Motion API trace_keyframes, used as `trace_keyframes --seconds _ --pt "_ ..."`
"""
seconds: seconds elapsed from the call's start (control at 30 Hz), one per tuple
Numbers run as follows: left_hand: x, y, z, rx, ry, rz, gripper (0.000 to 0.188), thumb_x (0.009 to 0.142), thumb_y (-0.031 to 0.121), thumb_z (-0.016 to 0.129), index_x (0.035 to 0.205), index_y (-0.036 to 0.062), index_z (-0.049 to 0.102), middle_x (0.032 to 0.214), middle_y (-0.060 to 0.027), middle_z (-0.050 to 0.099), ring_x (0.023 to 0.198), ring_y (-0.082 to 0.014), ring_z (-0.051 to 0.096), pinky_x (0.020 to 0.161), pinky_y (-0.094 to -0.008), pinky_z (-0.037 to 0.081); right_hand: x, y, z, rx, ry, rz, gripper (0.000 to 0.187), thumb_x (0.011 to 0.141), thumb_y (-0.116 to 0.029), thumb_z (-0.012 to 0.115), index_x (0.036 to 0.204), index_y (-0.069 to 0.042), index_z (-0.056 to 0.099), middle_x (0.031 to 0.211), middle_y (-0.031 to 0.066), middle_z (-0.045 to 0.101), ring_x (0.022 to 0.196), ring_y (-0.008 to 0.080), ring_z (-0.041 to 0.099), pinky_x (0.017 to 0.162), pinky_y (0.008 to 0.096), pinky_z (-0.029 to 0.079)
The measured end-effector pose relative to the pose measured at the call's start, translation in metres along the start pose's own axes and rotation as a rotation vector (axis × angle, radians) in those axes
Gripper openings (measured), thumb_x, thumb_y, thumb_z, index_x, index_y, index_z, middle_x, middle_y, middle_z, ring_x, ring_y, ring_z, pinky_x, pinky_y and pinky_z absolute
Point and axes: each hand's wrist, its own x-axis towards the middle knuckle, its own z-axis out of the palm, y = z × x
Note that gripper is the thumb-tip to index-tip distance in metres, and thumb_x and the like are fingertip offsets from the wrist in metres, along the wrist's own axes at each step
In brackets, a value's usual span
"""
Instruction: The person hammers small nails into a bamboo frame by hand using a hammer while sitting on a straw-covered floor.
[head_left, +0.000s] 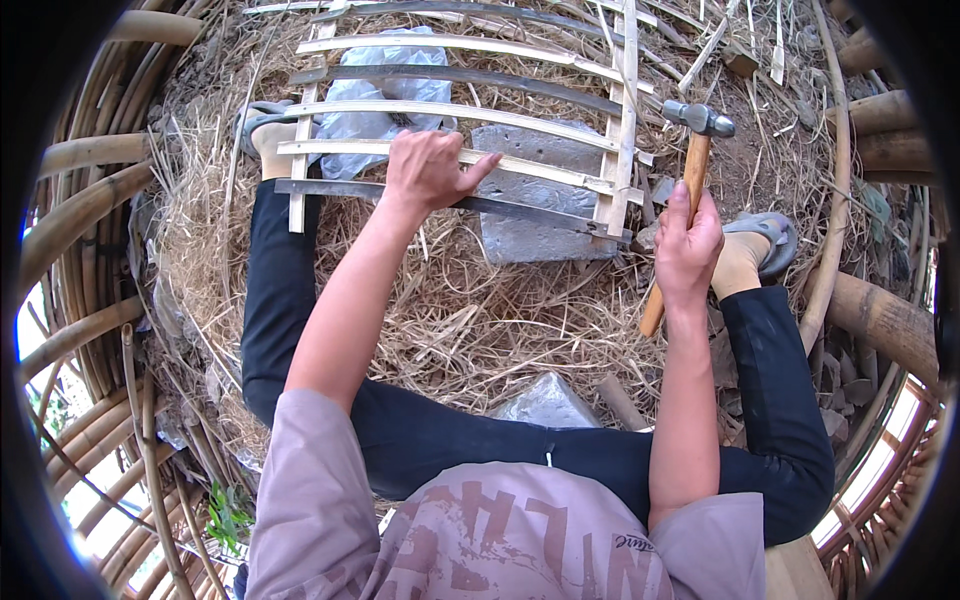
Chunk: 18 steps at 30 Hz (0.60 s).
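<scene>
My left hand is closed around a pale slat near the front of a bamboo slat frame. Light and dark strips cross between two side pieces of this frame. In my right hand is a hammer, gripped by its wooden handle with the metal head up, just right of the frame and apart from it. Under the frame's right front part lies a grey stone block. A crumpled, pale plastic bag shows beneath the slats farther back.
Straw covers the ground between my legs. A grey block lies close to me, beside a short wooden piece. Bamboo poles curve along the left, and a thick bamboo pole sticks in at the right. Scrap pieces lie at the far right.
</scene>
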Motion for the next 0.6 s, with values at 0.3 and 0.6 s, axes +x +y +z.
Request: trace_keyframes --seconds 0.3,0.6 --pt "-0.032 0.025 -0.008 -0.08 0.07 -0.101 0.067 0.092 0.069 0.058 0.062 0.0082 0.063 0.057 -0.013 0.065 0.053 -0.0269 0.064 0.063 -0.0414 0.046 -0.001 -0.007 -0.001 0.018 0.0 -0.006 0.034 0.107 -0.026 0.057 0.087 0.0 0.058 0.06 0.0051 0.056 0.053 0.0129 0.051 0.051 0.0339 0.041" --pt "-0.043 0.056 -0.01 -0.067 0.032 -0.088 0.067 0.09 0.069 0.06 0.063 0.0089 0.063 0.057 -0.0092 0.064 0.052 -0.023 0.062 0.063 -0.0402 0.045 -0.001 -0.004 0.0 -0.043 0.008 -0.084 0.035 0.107 -0.029 0.057 0.088 0.0 0.059 0.06 0.0047 0.055 0.053 0.0135 0.051 0.052 0.0334 0.041"
